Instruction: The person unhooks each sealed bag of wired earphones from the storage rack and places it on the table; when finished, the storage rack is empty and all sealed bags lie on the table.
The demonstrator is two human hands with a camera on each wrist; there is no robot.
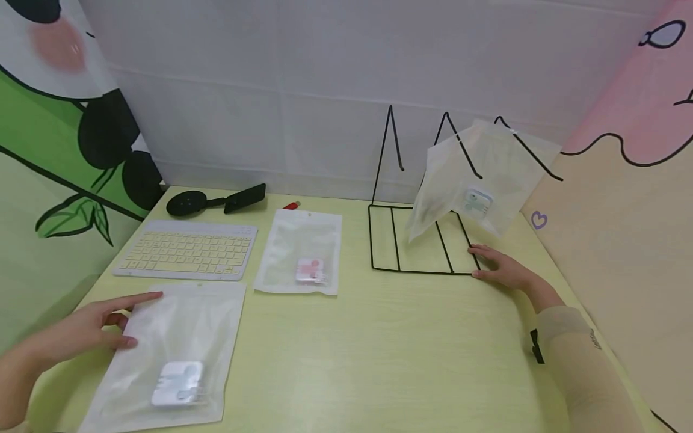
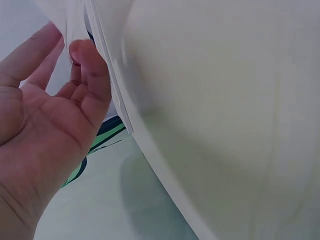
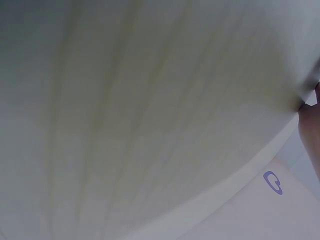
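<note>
At the lower left lies a large white zip pouch [image 1: 211, 337] with a small white item [image 1: 178, 383] inside it. My left hand [image 1: 92, 328] touches its left edge, index finger stretched over the upper corner and thumb lower down. In the left wrist view the palm of my left hand [image 2: 50, 115] shows, with some fingers bent beside the pale edge. My right hand [image 1: 506, 270] holds the front right corner of a black wire rack [image 1: 425, 272]. A second white pouch [image 1: 449, 174] leans tilted between the rack's right uprights. The right wrist view shows only a fingertip [image 3: 311, 130] at its edge.
A smaller white pouch [image 1: 295, 237] with a pink-marked item lies mid-table. Behind the large pouch sits a white keyboard [image 1: 186, 249]. Farther back are a black ladle-like utensil [image 1: 186, 203], a black flat-ended piece [image 1: 246, 197] and a red object [image 1: 292, 205]. Fabric walls [image 1: 243, 132] enclose the table.
</note>
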